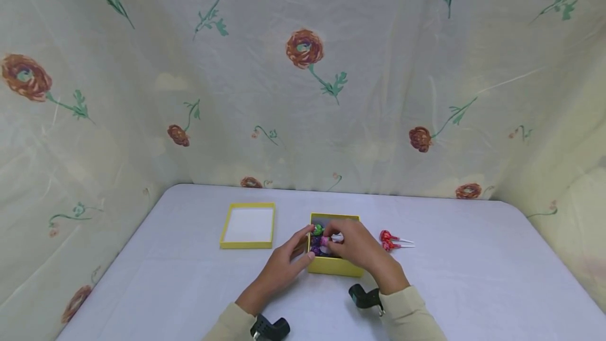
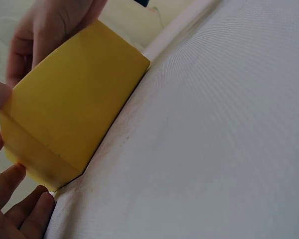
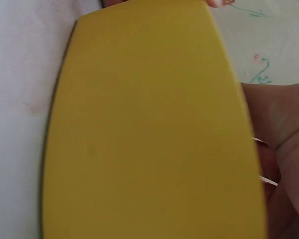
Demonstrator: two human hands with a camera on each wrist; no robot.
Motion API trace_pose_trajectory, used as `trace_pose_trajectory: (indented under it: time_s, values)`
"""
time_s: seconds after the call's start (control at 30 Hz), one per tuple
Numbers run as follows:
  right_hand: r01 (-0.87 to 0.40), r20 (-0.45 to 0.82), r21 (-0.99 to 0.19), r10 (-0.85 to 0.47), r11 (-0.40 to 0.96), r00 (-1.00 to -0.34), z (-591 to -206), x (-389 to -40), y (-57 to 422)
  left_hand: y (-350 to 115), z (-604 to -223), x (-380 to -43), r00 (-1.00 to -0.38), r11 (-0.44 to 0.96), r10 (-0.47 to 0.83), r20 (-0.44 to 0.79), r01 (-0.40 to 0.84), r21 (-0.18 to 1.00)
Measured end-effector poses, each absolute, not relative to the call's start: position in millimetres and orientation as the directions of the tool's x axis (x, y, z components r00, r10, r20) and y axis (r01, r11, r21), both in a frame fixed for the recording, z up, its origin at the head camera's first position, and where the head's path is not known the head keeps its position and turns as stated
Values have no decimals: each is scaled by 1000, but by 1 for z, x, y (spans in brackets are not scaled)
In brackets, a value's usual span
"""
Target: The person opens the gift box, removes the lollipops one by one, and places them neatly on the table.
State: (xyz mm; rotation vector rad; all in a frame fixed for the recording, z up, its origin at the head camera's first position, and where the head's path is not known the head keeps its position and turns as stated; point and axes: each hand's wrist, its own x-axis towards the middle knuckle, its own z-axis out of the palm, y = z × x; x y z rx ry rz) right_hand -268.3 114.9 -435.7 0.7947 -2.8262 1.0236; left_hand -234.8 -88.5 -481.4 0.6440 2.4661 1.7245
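A yellow box [image 1: 335, 266] without its lid stands on the table and holds several wrapped lollipops: a green one [image 1: 319, 229] at the back left and purple ones [image 1: 315, 246] along the left. My left hand [image 1: 283, 264] rests at the box's left wall, thumb at the near corner, fingers spread along the side. Over the box, my right hand [image 1: 355, 243] reaches in from the right and pinches a pink-wrapped lollipop [image 1: 325, 241] among the others. White sticks [image 3: 268, 180] show by its fingers in the right wrist view. That hand hides the box's right part.
The yellow-rimmed lid [image 1: 248, 247], its white inside up, lies left of the box. Two red lollipops [image 1: 387, 241] with white sticks lie to the right. A white cloth covers the table [image 1: 156, 278], and a flowered curtain [image 1: 369, 136] hangs behind and at both sides.
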Motion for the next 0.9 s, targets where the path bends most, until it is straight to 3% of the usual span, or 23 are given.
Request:
trace_pose_trajectory:
  time_s: [0.23,0.43,0.9]
  values:
    - [-484,218,-579,-447,657,-867,-424,-263,118,-89,-467,-226,-898,268,386,210,327,906]
    - [-486,218,-617,-459,619,-861,-412,-257,124,-89,-485,-237,-910,297,376,175,297,907]
    - [-525,312,-561,-424,640,-850,-392,-247,137,-91,-498,-245,-911,331,376,168,301,894]
